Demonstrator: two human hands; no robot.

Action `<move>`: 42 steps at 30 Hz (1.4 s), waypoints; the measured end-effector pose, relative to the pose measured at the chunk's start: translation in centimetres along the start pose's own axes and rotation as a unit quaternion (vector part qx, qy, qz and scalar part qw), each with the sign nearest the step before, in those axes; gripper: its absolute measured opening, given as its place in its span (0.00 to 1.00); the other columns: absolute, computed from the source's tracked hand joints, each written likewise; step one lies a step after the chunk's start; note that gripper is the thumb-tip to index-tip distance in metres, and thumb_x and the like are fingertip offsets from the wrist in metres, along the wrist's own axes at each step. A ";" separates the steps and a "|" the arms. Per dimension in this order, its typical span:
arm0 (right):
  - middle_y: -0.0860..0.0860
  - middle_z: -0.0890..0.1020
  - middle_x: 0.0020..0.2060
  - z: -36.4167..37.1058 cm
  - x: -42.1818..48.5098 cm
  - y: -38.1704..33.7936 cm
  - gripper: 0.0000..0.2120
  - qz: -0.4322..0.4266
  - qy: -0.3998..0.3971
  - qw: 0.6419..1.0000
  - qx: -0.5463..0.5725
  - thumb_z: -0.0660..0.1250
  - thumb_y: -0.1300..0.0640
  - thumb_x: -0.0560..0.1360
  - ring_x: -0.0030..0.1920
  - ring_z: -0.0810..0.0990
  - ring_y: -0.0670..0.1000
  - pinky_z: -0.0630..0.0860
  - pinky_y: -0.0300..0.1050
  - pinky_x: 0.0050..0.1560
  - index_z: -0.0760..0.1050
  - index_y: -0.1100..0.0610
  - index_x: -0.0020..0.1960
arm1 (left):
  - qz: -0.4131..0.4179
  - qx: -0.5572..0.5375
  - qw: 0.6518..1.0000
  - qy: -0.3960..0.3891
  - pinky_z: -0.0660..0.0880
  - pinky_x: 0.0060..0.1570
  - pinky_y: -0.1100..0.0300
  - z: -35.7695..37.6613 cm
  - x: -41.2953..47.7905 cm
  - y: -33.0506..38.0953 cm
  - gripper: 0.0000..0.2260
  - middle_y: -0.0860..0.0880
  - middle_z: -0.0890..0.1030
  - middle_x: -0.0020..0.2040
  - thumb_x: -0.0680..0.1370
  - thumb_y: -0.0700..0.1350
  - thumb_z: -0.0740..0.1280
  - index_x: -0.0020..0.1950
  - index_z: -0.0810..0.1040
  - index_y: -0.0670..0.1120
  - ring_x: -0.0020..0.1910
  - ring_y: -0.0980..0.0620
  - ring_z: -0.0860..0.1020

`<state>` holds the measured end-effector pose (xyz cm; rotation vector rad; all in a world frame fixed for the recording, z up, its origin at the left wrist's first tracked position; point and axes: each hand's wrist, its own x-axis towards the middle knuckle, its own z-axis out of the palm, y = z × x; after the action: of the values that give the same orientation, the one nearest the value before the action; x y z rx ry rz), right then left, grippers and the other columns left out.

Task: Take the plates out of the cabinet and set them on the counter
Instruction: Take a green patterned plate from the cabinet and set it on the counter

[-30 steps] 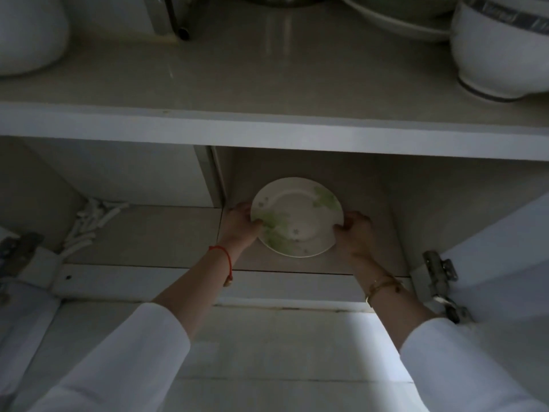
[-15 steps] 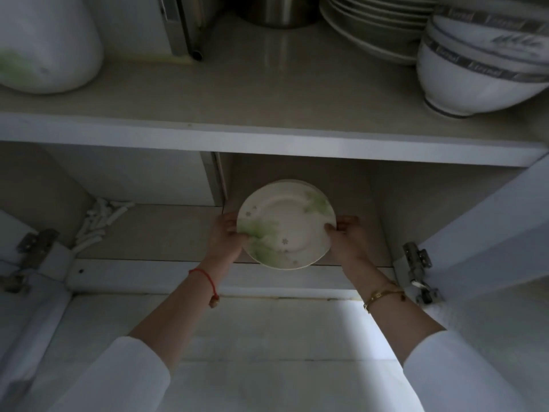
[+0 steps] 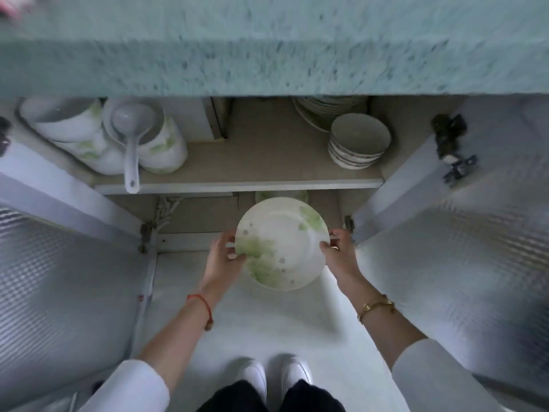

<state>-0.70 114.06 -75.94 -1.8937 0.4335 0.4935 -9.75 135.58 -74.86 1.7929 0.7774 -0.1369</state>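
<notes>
Plate (image 3: 282, 243) face up, roughly level, rim pinched by left hand (image 3: 224, 257), right hand (image 3: 338, 251)

The desk (image 3: 267, 46) is smeared by blur, and its edge hides the back of the plate stack (image 3: 326, 107) on the upper shelf (image 3: 267, 162). The held plate (image 3: 282, 242) covers most of a second plate (image 3: 282, 196) on the lower shelf (image 3: 202, 212), and most fingers (image 3: 222, 240) of the left hand (image 3: 224, 260) and right hand (image 3: 341, 254). The sleeves (image 3: 130, 388) run off the bottom edge.
</notes>
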 end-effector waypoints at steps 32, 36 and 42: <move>0.52 0.79 0.41 -41.4 -50.0 -26.3 0.10 -0.077 0.340 0.886 0.305 0.64 0.67 0.75 0.40 0.76 0.50 0.73 0.46 0.43 0.76 0.56 0.54 | 0.263 -0.035 0.881 -0.391 0.80 0.53 0.63 -1.5 -39.8 49.3 0.24 0.55 0.82 0.60 0.71 0.43 0.73 0.61 0.76 0.66 0.59 0.58 0.81; 0.52 0.80 0.44 -47.0 -52.7 -24.1 0.10 -0.069 0.410 0.853 0.316 0.64 0.67 0.75 0.42 0.77 0.50 0.74 0.46 0.44 0.75 0.59 0.55 | 0.277 -0.016 0.845 -0.457 0.80 0.54 0.60 5.1 -43.5 52.4 0.24 0.56 0.83 0.59 0.71 0.45 0.73 0.62 0.76 0.67 0.59 0.56 0.81; 0.51 0.78 0.40 -57.1 -54.7 -20.1 0.09 -0.059 0.482 0.820 0.303 0.65 0.68 0.74 0.39 0.75 0.49 0.73 0.44 0.41 0.76 0.60 0.52 | 0.273 0.001 0.812 -0.516 0.80 0.55 0.62 16.3 -49.3 56.2 0.26 0.53 0.84 0.58 0.72 0.41 0.74 0.67 0.76 0.58 0.59 0.54 0.82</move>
<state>-29.12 71.57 -12.34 -1.3885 0.9817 -0.6962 -11.75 90.63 -13.01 1.5467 -0.5209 -0.6557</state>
